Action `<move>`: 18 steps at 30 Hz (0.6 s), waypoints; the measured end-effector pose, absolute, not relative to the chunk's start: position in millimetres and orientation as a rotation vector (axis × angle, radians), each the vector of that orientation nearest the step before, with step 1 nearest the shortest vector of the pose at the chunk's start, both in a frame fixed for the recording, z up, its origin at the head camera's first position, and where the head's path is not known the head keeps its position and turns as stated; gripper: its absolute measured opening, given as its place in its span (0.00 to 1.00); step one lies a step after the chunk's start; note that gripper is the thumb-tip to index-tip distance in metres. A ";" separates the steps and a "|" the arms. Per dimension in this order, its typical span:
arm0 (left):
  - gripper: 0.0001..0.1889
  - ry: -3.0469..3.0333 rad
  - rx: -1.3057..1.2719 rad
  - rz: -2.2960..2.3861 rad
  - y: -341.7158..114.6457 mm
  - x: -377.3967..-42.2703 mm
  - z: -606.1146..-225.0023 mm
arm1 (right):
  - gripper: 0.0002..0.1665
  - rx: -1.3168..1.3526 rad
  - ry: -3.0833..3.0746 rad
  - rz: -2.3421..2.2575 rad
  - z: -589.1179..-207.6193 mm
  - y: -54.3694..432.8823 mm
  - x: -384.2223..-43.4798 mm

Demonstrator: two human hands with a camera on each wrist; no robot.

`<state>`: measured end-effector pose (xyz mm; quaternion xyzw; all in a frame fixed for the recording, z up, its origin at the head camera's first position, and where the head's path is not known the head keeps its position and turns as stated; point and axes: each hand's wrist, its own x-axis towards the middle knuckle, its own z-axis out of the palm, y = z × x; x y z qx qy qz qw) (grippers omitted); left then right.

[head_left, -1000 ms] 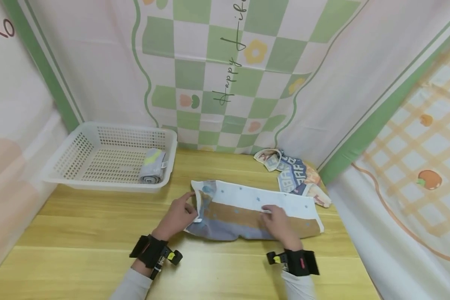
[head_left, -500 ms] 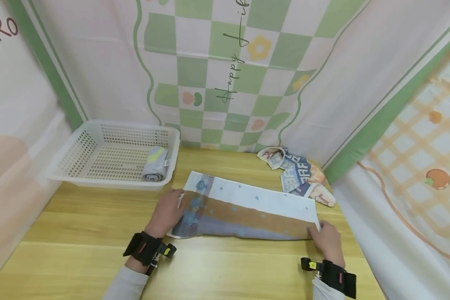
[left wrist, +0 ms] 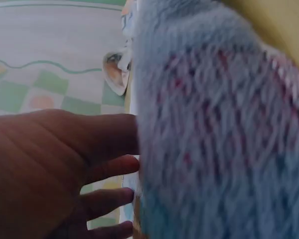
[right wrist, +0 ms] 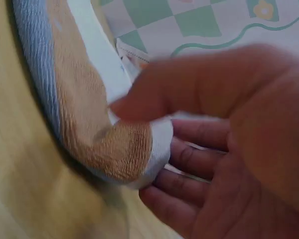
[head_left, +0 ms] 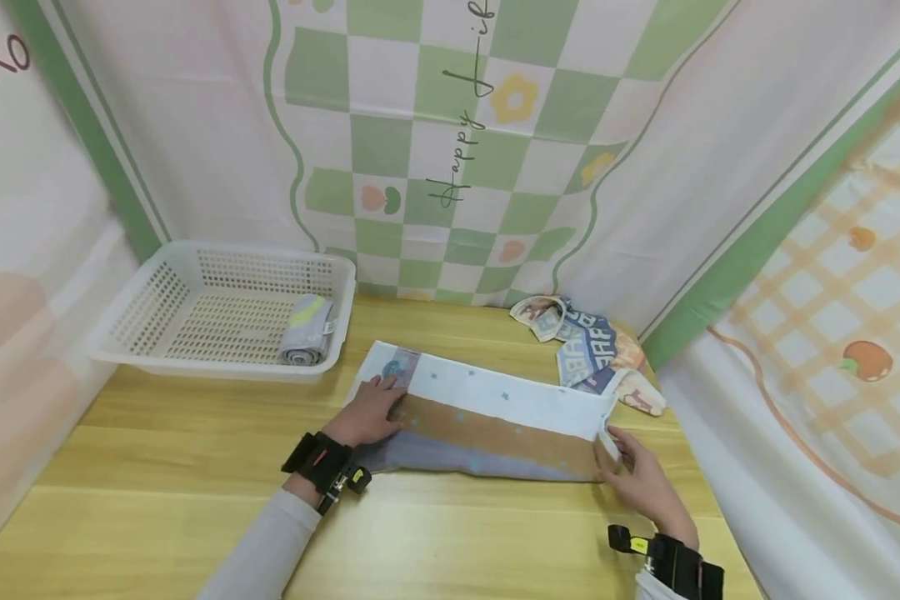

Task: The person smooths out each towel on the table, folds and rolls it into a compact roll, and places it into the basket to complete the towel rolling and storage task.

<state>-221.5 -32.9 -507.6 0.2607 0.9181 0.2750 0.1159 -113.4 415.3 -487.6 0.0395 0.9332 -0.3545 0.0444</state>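
A towel with white, brown and grey-blue bands lies as a long folded strip across the table. My left hand rests on its left end, fingers stretched out over the cloth. In the left wrist view the towel's knitted grey-blue surface fills the right half, and the fingertips meet its edge. At the other end, my right hand grips the short edge, which is lifted and curls inward. The right wrist view has the thumb over the curled end and the fingers behind it.
A white perforated basket stands at the back left, with a rolled grey towel inside. A crumpled printed cloth lies behind the strip at the back right. Patterned curtains hang around the wooden table.
The towel's folded-over left end was spread out flat. My left hand moved onto that end, while my right hand went from the middle to the right edge and raised it inward.
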 end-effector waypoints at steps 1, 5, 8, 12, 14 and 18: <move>0.30 2.700 0.753 0.797 -34.8 -221.5 -508.0 | 0.43 0.098 2.873 -1.087 -489.7 414.4 -113.7; 0.29 2.731 0.749 0.792 -42.9 -221.6 -507.6 | 0.38 0.084 2.929 -1.093 -489.5 413.4 -118.6; 0.30 2.725 0.749 0.803 -48.8 -221.9 -506.3 | 0.34 0.091 2.986 -1.111 -475.2 414.2 -123.8; 0.30 2.712 0.756 0.814 -54.8 -221.3 -506.7 | 0.30 0.037 3.135 -1.150 -448.0 415.2 -129.4; 0.30 2.710 0.751 0.812 -56.9 -219.7 -507.6 | 0.29 0.037 3.191 -1.130 -440.8 415.7 -132.3; 0.30 2.720 0.710 0.810 -59.0 -215.7 -509.3 | 0.33 0.139 3.147 -0.969 -449.7 417.5 -136.5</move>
